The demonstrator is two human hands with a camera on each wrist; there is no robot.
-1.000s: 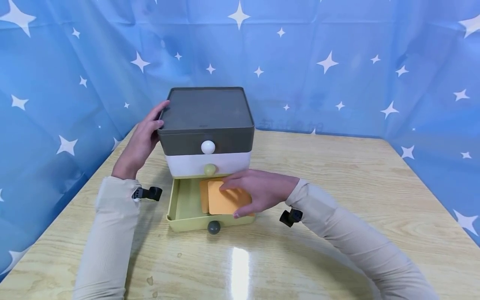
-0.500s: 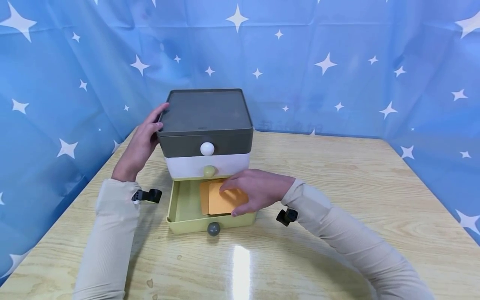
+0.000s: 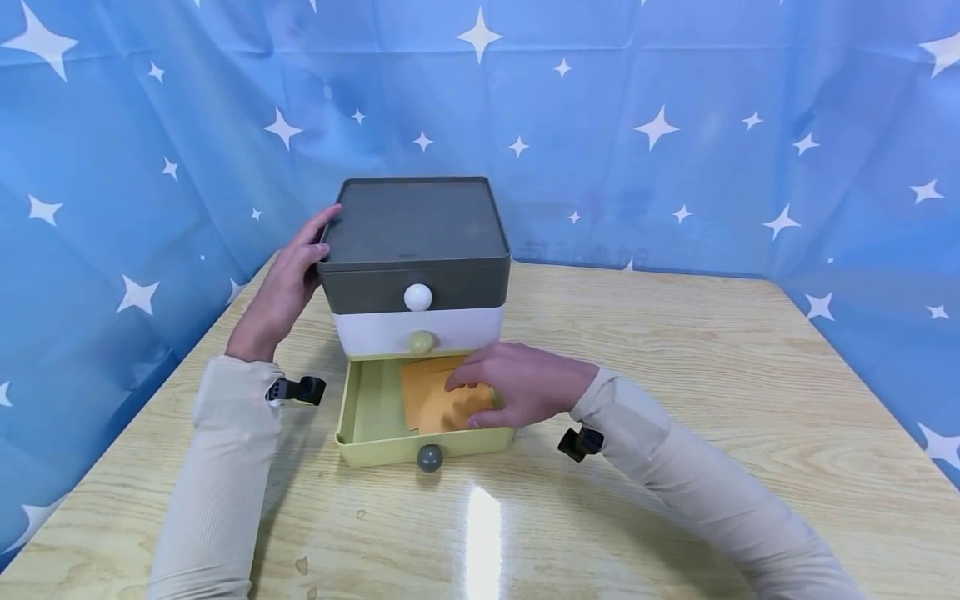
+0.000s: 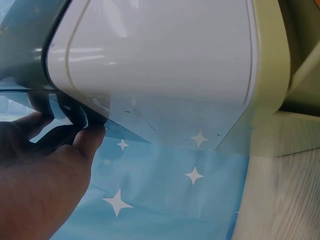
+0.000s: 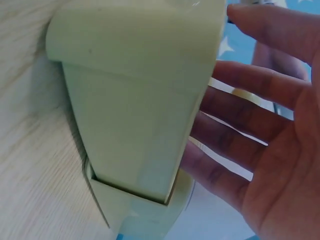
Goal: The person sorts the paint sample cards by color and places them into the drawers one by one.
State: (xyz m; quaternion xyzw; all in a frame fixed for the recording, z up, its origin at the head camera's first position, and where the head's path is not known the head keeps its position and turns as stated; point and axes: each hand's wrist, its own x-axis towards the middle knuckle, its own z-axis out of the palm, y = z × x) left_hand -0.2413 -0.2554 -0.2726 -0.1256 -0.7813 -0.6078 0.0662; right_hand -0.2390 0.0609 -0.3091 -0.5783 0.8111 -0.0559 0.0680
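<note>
A stacked drawer box (image 3: 418,221) with a dark grey top tier and a white middle tier stands on the table. My left hand (image 3: 273,292) rests against its upper left side, fingertips at the top edge. In the left wrist view, the left fingers (image 4: 87,140) touch the dark tier. The pale green bottom drawer (image 3: 375,450) with a grey knob (image 3: 430,457) is pulled out. Two overlapping orange square sheets (image 3: 435,400) lie in it. My right hand (image 3: 525,383) hovers over the drawer's right side, fingers spread and holding nothing. It partly hides the sheets.
A white knob (image 3: 417,297) and a green knob (image 3: 422,342) stick out from the upper tiers. The wooden table (image 3: 675,358) extends to the right. A blue curtain with white stars (image 3: 600,150) hangs behind and to the left.
The front orange sheet, earlier raised in the right hand, now lies lower inside the drawer, and the right fingers have let go. The left hand and box have stayed put.
</note>
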